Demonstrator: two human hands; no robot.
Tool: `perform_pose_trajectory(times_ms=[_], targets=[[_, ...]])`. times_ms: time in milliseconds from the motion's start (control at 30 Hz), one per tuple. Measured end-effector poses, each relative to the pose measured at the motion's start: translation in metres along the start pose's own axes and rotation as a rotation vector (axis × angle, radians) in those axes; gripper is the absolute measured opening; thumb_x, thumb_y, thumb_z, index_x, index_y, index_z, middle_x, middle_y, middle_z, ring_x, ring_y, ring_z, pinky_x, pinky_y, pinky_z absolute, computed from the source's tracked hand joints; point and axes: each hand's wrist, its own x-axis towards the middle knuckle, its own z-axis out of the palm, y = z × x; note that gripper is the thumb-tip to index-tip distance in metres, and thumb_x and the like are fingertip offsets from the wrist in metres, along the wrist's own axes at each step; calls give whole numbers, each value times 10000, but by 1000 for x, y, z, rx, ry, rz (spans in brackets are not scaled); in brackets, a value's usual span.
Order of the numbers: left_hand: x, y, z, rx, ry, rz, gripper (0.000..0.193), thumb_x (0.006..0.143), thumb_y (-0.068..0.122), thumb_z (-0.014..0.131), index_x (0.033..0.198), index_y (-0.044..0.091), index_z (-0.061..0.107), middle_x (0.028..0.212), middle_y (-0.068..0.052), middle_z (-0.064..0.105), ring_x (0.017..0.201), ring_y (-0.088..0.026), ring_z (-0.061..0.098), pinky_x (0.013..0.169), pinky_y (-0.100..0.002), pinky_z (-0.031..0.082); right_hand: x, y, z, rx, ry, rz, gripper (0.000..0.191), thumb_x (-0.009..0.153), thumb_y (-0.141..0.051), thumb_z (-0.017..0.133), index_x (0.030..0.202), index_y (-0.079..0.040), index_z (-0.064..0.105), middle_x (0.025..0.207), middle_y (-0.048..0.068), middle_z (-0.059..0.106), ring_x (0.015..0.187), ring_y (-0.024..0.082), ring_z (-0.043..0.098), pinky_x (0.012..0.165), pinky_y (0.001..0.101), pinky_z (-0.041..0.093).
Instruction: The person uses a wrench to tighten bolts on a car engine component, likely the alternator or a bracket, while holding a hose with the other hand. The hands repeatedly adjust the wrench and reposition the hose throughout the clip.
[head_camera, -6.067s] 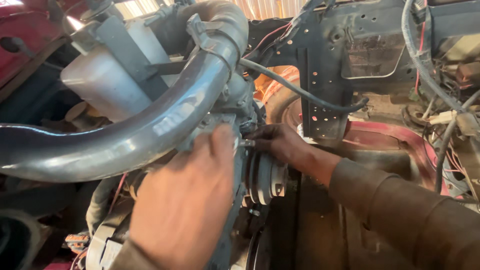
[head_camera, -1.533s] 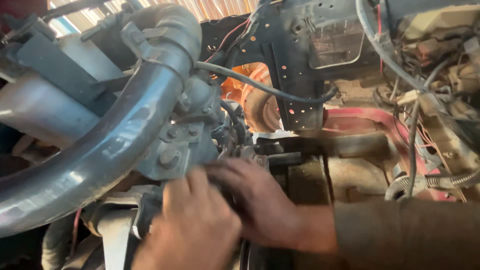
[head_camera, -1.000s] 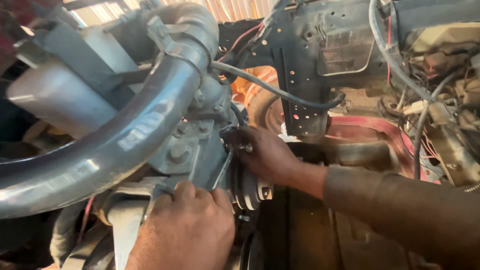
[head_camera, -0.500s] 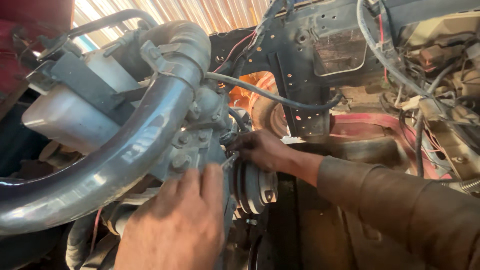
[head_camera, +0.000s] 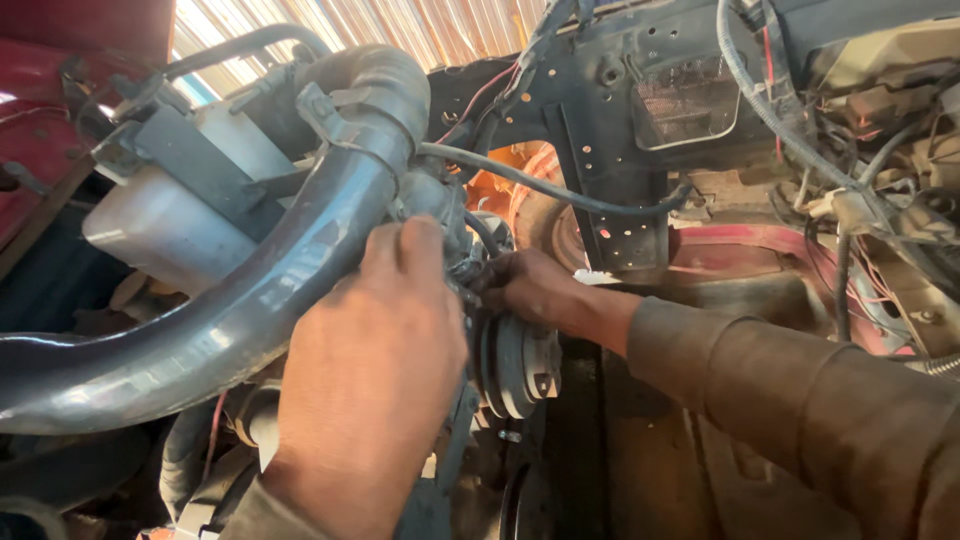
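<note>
The left hand (head_camera: 375, 365) lies flat and spread against the grey metal engine part (head_camera: 445, 205), just under the big hose. Its fingers are pressed on the part, not wrapped round anything, and it looks like it is steadying the part. The right hand (head_camera: 530, 285) comes in from the other side in a brown sleeve (head_camera: 790, 400). Its fingers are curled in tight at the same spot, above the round grooved pulley (head_camera: 515, 365). I cannot tell if they pinch something small, because the left hand hides the tips.

The part sits in the middle of the engine bay, with both hands meeting on it. A thick dark hose (head_camera: 230, 320) bends over it from the left. A thin black hose (head_camera: 560, 190) runs off to the right. Behind the thick hose is a white plastic tank (head_camera: 165, 225), held by a grey strap; what is inside does not show. Loose wires (head_camera: 850, 210) hang on the far right.
</note>
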Motion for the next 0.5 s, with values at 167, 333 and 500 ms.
perform_pose_trajectory(times_ms=[167, 333, 500], targets=[[-1, 1, -4, -567, 151, -131, 191, 992, 220, 620, 936, 38, 637, 803, -185, 716, 736, -419, 693, 620, -510, 530, 0, 2, 1, -55, 24, 18, 173, 847, -64, 740, 1011, -80, 790, 875, 31, 776, 735, 122, 676, 686, 317, 545], [-2, -3, -11, -641, 56, -174, 174, 983, 206, 609, 951, 45, 670, 829, -188, 732, 772, -432, 694, 675, -526, 524, -7, 2, 5, -207, 61, -76, 212, 846, -108, 751, 1050, -112, 807, 938, 73, 798, 802, 169, 694, 718, 359, 542], [-11, -13, -8, -688, 103, -57, 166, 930, 170, 634, 1030, 40, 662, 909, -185, 740, 817, -418, 701, 691, -506, 539, -49, -42, 8, -392, 237, -299, 351, 800, -171, 781, 1124, -70, 692, 968, 128, 728, 875, 291, 728, 773, 389, 561]])
